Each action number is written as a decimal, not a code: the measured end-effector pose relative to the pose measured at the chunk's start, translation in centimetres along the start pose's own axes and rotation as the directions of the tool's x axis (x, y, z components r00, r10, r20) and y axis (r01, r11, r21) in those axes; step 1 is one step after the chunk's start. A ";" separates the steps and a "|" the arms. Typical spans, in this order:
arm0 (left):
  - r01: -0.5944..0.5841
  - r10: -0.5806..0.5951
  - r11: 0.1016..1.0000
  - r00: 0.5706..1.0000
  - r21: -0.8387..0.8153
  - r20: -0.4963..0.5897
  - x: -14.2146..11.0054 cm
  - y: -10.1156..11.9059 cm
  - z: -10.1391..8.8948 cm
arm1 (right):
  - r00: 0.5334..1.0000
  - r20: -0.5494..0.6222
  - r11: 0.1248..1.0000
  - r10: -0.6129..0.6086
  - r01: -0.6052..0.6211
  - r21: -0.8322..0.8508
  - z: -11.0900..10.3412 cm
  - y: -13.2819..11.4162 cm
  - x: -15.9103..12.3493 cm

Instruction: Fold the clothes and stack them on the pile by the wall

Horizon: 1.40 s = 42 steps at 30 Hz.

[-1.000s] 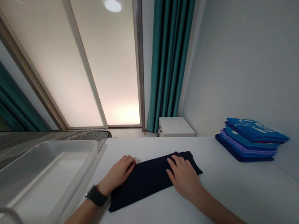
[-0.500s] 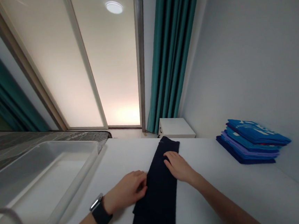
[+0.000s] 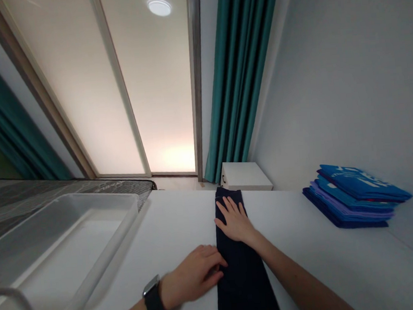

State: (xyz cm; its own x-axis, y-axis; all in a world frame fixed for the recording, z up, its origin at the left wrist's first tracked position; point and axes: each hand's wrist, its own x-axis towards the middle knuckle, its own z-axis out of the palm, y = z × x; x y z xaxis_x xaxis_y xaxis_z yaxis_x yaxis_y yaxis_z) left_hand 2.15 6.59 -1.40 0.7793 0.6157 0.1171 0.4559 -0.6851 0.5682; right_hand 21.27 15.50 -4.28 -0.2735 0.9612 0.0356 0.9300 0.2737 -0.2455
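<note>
A long folded strip of dark navy cloth point(image 3: 243, 277) lies on the white table point(image 3: 308, 242), running straight away from me. My right hand point(image 3: 234, 218) lies flat on its far part with the fingers spread, open. My left hand point(image 3: 197, 276), with a black watch on the wrist, rests at the cloth's left edge nearer to me. Its fingers are held together and touch the cloth's edge; I cannot see them pinching it.
A stack of folded blue and purple cloths point(image 3: 356, 195) sits at the right by the wall. A clear plastic bin point(image 3: 61, 249) stands at the left. A small white box point(image 3: 246, 176) lies beyond the table, below teal curtains point(image 3: 239, 75).
The navy cloth has turned from lying crosswise to pointing straight away from me. My right hand moved farther along it, and my left hand came nearer and to the right.
</note>
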 end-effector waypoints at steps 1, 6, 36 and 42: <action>-0.005 0.005 1.000 1.000 -0.008 0.000 0.0 0.1 -0.1 | 1.000 0.007 1.000 -0.007 0.007 0.001 0.0 -0.1 0.1; 0.072 -0.078 0.995 0.992 -0.063 -0.099 -0.1 -0.8 -0.7 | 0.995 0.027 0.995 -0.096 0.096 0.016 -0.2 -0.5 0.3; 0.120 -0.051 0.981 0.919 0.155 -0.391 12.4 -15.1 -3.6 | 0.944 -0.279 0.967 -0.178 0.220 0.126 -0.2 3.8 5.3; 0.157 -0.083 0.970 0.931 0.185 -0.356 13.2 -16.3 -3.3 | 0.958 -0.233 0.983 -0.165 0.179 0.038 -0.7 3.4 7.1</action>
State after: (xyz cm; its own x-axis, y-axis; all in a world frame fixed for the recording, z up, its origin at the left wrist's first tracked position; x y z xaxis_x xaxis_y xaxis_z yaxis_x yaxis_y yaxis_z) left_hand 3.62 27.18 -6.46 0.5345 0.7685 0.3517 0.6446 -0.6398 0.4185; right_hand 22.67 23.30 -4.16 -0.3585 0.8840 0.3001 0.8560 0.4396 -0.2721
